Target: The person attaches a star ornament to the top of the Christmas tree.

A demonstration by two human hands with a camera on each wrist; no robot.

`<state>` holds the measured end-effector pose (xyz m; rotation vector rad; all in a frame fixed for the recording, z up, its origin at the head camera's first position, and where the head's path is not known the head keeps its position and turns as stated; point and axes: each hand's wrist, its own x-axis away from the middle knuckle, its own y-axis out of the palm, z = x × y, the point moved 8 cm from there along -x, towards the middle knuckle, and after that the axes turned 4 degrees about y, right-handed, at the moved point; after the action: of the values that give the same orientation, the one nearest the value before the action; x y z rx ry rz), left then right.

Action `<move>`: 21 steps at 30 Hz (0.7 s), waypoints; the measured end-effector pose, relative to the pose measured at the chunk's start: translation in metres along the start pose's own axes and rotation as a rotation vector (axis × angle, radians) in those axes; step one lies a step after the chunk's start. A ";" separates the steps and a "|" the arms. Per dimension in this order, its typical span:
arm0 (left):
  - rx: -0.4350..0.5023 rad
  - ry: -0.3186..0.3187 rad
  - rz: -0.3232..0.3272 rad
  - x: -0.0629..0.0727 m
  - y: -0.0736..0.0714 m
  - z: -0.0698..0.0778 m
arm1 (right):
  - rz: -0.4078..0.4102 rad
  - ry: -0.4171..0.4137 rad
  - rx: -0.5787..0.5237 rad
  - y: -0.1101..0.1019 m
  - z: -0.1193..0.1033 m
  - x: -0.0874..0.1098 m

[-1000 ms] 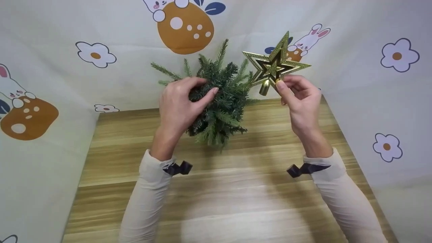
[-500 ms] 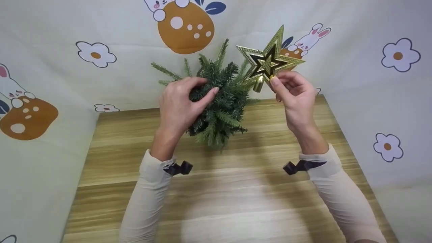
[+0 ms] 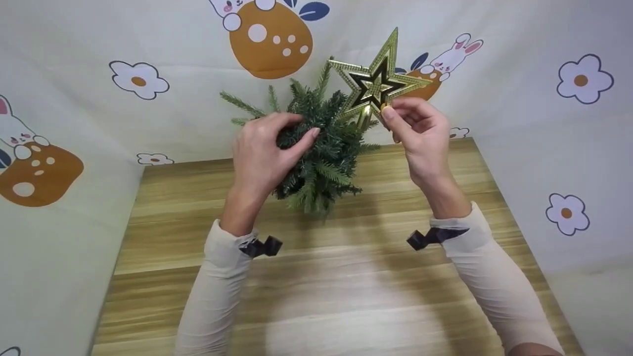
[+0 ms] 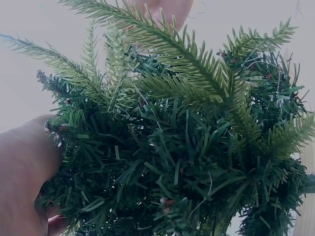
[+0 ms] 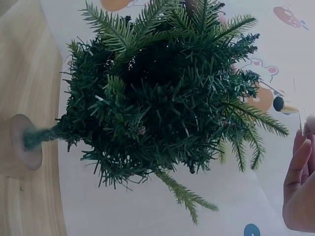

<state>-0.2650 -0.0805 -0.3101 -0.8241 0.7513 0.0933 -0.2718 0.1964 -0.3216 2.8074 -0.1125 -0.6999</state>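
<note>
A small artificial Christmas tree (image 3: 329, 148) with dark and lighter green needles stands on the table. My left hand (image 3: 262, 153) curves round its upper left side, fingers and thumb in the needles; part of that hand shows at the left edge of the left wrist view. Between thumb and fingers my right hand (image 3: 423, 136) pinches a gold star tree topper (image 3: 377, 88) near its lower point. The star's tube-shaped socket (image 5: 285, 105) points towards the tree in the right wrist view. From the head view the star overlaps the tree's upper right branches.
The tree's round wooden base (image 5: 27, 142) sits on the wood-grain table (image 3: 336, 287). A pale cloth (image 3: 173, 39) printed with rabbits, orange fruit shapes and flowers rises behind the tree and along both sides. Dark wrist mounts (image 3: 262, 246) sit on both sleeves.
My right hand has moved left and a little farther back with the star, bringing it over the tree's right branches. My left hand and the tree have stayed put.
</note>
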 end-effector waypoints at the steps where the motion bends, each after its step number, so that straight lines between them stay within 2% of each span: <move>1: 0.004 0.001 0.002 0.000 0.000 0.000 | -0.002 -0.002 0.004 0.001 0.000 -0.001; 12: -0.003 0.033 0.009 -0.002 -0.001 0.001 | -0.014 -0.024 -0.002 0.020 -0.003 -0.010; 21: -0.011 0.031 0.007 -0.003 -0.001 0.001 | -0.022 -0.014 0.041 0.028 0.001 -0.014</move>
<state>-0.2664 -0.0798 -0.3075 -0.8353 0.7833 0.0910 -0.2854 0.1710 -0.3094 2.8476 -0.0998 -0.7300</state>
